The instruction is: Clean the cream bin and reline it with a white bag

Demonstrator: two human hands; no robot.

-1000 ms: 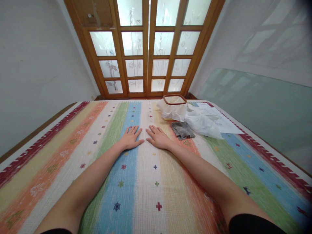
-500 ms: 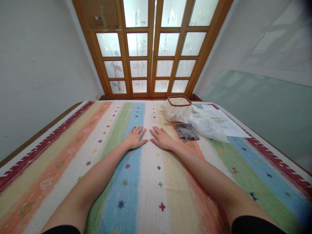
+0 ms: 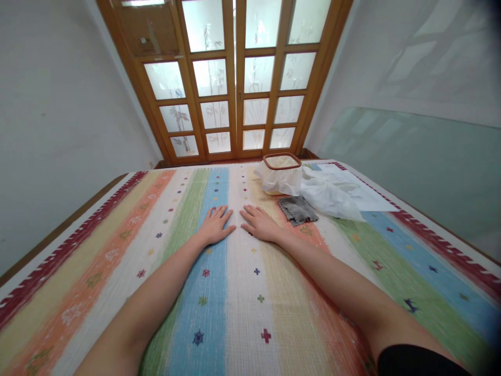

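My left hand [image 3: 215, 225] lies flat, palm down, on the blue stripe of the tablecloth [image 3: 245, 313], its fingers spread and holding nothing. Across the white stripe, my right hand [image 3: 259, 223] rests palm down on the cloth with its fingers apart, also holding nothing. A small gap separates the two thumbs. Just beyond and to the right of my right hand is a folded grey cloth [image 3: 298, 210]. Behind that cloth stands a basket with a brown rim [image 3: 282, 168] and a white liner.
A white plastic bag [image 3: 332, 199] lies right of the basket, over white paper sheets [image 3: 376, 197]. Past the table's far edge is a wooden door [image 3: 236, 78] with frosted panes. A pale green panel [image 3: 410, 156] covers the lower right wall.
The view has tilted and shifted slightly, so the door and basket appear a little further left. Both hands remain flat on the cloth.
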